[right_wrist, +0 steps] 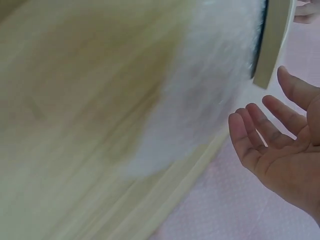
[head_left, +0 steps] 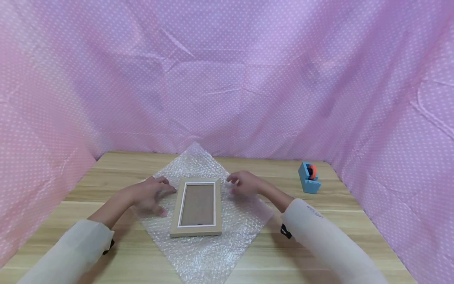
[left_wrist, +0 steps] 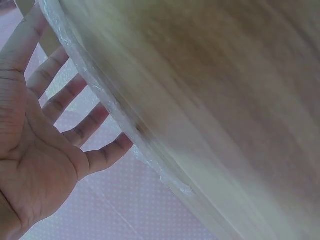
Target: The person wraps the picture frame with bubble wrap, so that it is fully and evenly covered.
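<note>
A picture frame [head_left: 218,205] with a pale wooden border and a white inner edge lies flat on a sheet of bubble wrap [head_left: 209,256]. The sheet is turned so that one corner points away and another toward the person. My left hand [head_left: 150,195] is spread over the left part of the sheet, its fingertips near the frame's left side. In the left wrist view the fingers [left_wrist: 102,117] reach to the wrap's edge. Beside the frame's upper right side is my right hand [head_left: 244,183], loosely bent, holding nothing; the right wrist view shows its palm and relaxed fingers [right_wrist: 267,127].
A blue tape dispenser [head_left: 309,177] with an orange roll stands at the right rear of the wooden table [head_left: 283,256]. Pink dotted cloth [head_left: 220,98] hangs behind the table and along both sides.
</note>
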Tool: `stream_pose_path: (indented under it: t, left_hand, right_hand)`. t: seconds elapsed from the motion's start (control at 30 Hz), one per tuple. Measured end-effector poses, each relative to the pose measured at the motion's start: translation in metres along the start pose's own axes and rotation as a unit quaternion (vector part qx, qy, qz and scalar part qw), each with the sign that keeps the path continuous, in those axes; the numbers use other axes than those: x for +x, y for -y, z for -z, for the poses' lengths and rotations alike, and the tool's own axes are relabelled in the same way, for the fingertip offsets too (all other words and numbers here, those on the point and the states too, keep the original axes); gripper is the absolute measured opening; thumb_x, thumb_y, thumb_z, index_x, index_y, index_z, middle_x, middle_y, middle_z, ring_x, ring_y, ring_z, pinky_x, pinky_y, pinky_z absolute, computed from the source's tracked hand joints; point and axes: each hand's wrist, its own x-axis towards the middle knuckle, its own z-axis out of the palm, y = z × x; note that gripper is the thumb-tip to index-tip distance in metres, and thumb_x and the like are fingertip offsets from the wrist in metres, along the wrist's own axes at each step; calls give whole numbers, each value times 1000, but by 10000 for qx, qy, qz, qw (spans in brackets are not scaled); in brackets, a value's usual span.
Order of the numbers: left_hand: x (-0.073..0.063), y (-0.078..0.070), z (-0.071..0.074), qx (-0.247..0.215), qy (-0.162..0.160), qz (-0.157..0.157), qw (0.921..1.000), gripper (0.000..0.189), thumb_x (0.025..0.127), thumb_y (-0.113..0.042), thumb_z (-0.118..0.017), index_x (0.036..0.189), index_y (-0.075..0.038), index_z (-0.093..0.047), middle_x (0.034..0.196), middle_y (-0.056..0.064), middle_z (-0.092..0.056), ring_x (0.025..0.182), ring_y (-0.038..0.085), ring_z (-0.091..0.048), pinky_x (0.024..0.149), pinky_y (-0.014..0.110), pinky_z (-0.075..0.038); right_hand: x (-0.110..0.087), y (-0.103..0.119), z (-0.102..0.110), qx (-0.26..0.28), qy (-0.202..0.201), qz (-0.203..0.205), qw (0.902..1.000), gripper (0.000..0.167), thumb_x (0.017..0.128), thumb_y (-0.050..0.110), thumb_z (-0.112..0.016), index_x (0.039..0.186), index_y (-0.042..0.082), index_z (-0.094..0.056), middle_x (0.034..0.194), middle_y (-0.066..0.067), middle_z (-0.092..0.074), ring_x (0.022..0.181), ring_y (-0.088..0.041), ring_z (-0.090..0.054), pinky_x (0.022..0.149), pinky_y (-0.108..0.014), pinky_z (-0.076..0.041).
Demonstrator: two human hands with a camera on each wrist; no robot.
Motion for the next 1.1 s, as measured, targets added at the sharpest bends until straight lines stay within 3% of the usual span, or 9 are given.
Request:
stream_pose_path:
  t: [0.2,0.4,0.53,0.67,0.77,1.0,1.1]
  left_hand:
    - [0,0,-1,-5,-18,-12,10000,78,70,-51,-90,136,-18,-65,133,8,-55,121,38,-50,98,60,-47]
    - [0,-2,-1,20,-21,22,10000,78,70,-52,-90,136,-18,-65,134,9,-55,122,38,-50,98,60,-47]
    - [-1,-5,0,-4,29,66,10000,77,71,-51,-90,138,-20,-64,135,8,-54,123,38,-49,98,61,-48]
    - [0,-5,2,-67,96,142,9998,77,70,-50,-90,137,-21,-64,136,9,-54,124,39,-48,98,62,-47]
    - [1,-4,2,-64,105,158,9998,78,70,-50,-91,137,-21,-64,137,10,-53,124,40,-48,98,63,-47]
    - [1,0,0,-71,130,249,9996,79,70,-51,-90,138,-22,-64,138,9,-52,126,39,-47,99,63,-47]
    - [1,0,0,-29,108,207,9997,78,70,-51,-90,138,-22,-64,138,9,-53,125,39,-48,99,63,-47]
  right_hand:
    - [-30,-19,5,37,26,-245,9997,46,93,10,-71,132,-9,-60,118,-23,-69,110,-36,-66,95,-44,-56]
    - [-57,-34,7,523,135,-492,9973,55,93,16,-75,137,-9,-54,109,-17,-70,103,-30,-67,92,-45,-55]
    - [-74,-42,7,1038,283,-872,9904,61,91,16,-77,142,-6,-51,104,-11,-67,94,-21,-63,81,-36,-55]
    - [-87,-42,11,1692,525,-1246,9763,63,90,14,-79,143,-4,-50,95,-10,-59,80,-18,-57,66,-30,-52]
    - [-94,-38,17,2261,628,-1486,9607,62,89,10,-79,141,-4,-50,93,-10,-56,76,-17,-56,65,-29,-52]
    - [-92,-23,27,3621,715,-1946,9088,20,92,7,-74,105,-2,-63,82,-5,-63,70,-15,-57,62,-27,-52]
    - [-87,-10,26,4100,706,-1874,8898,13,96,10,-70,102,1,-63,87,-6,-66,77,-18,-63,70,-34,-57]
